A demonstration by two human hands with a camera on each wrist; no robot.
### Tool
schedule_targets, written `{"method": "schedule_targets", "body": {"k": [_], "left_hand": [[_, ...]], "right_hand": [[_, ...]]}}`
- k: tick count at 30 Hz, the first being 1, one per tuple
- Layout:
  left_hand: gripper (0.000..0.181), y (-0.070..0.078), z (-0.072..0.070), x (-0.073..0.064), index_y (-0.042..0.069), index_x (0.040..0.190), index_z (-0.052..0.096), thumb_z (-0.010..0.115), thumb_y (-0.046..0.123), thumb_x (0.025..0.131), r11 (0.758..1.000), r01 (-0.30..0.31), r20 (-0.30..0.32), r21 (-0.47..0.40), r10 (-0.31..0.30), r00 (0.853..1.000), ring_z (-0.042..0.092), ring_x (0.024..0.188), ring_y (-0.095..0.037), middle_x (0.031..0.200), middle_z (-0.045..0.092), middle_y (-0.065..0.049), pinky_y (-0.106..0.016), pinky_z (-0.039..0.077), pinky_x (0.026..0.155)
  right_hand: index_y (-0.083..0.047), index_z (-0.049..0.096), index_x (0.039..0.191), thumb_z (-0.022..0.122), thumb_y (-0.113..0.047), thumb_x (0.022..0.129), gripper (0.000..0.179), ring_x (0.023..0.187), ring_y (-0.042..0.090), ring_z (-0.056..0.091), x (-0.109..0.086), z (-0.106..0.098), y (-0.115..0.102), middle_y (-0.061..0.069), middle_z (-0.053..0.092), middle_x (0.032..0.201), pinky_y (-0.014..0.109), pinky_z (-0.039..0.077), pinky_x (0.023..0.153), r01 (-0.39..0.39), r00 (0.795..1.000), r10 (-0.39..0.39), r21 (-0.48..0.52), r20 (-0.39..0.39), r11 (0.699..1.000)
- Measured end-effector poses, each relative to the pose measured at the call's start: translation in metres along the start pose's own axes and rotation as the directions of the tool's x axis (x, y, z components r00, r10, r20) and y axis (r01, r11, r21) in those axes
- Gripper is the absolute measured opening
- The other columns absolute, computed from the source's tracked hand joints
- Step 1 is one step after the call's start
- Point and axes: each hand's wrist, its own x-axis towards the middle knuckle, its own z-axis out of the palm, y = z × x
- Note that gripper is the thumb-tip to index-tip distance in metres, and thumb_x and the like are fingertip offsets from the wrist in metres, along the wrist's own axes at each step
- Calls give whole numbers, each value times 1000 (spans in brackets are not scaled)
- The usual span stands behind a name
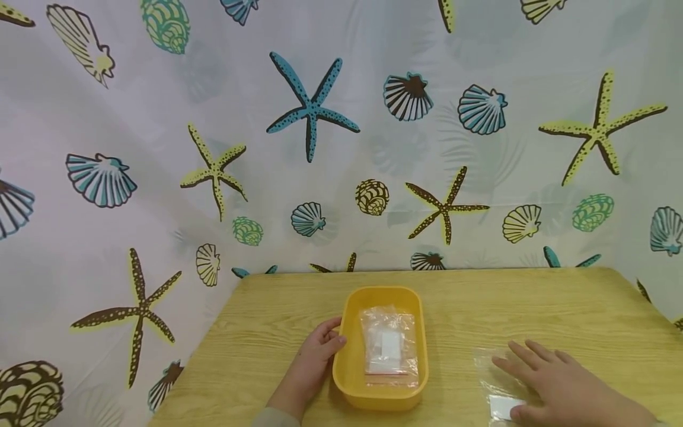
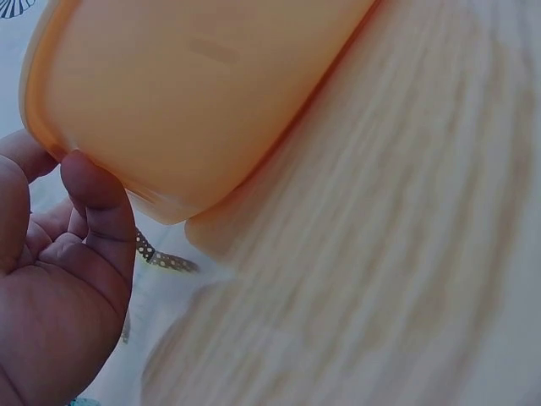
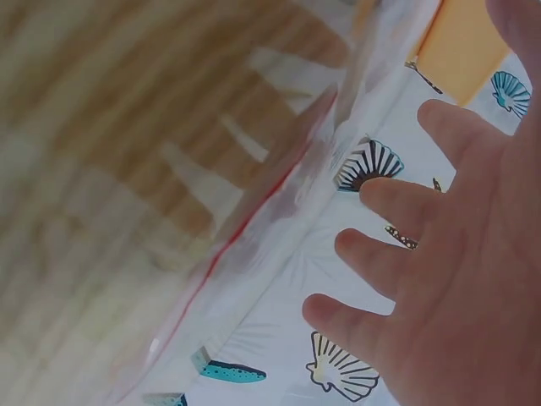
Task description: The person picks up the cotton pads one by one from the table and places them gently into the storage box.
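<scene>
A yellow plastic bin (image 1: 380,404) stands on the wooden table, and clear zip bags (image 1: 402,335) with a white piece in them lie inside it. My left hand (image 1: 312,365) grips the bin's left rim; the left wrist view has the thumb (image 2: 97,190) against the wall. To the right of the bin, my right hand (image 1: 565,385) spreads its fingers over another clear zip bag (image 1: 487,376), which holds a white rectangular piece (image 1: 501,408). In the right wrist view that bag's red seal line (image 3: 232,241) shows apart from the fingertips (image 3: 325,313).
The wooden table (image 1: 453,308) reaches back to a white curtain (image 1: 363,148) printed with starfish and shells. The curtain also hangs along the left and right sides.
</scene>
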Motion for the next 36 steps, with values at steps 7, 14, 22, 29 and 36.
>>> {"method": "schedule_targets", "body": {"k": [7,14,22,29,36], "left_hand": [[52,2,0,1,2,152,40,57,14,103,1000,4,3,10,-4,1000,60,99,-24,117,56,-21,-33,54,85],[52,3,0,2,1,152,39,56,14,104,1000,-3,2,14,3,1000,60,99,-25,117,56,-21,-33,55,84],[53,-1,-1,2,1,151,41,58,16,103,999,-5,-10,42,5,1000,58,97,-23,114,55,-18,-32,54,81],[54,-1,-2,1,2,152,40,57,17,104,999,-7,-11,52,7,1000,60,98,-24,117,57,-20,-33,55,82],[54,-1,-2,2,2,152,40,58,17,104,999,-7,-5,39,7,1000,59,96,-23,116,56,-20,-33,55,81]], "right_hand": [[-26,46,154,55,-79,82,90,138,54,35,3,5,4,28,40,152,79,28,97,-41,996,39,20,76,999],[-29,45,154,56,-76,85,85,137,53,36,0,6,5,28,40,152,79,29,97,10,996,-14,46,87,999],[-29,48,153,53,-73,89,78,136,53,38,0,7,2,28,39,152,79,28,97,16,995,-19,22,98,1000],[-27,50,151,53,-71,90,75,134,52,41,-1,9,3,26,42,152,76,33,96,46,998,-45,-16,52,999],[-28,51,151,52,-72,91,75,134,50,42,0,13,7,22,46,151,73,37,94,69,997,-68,-44,26,997]]}}
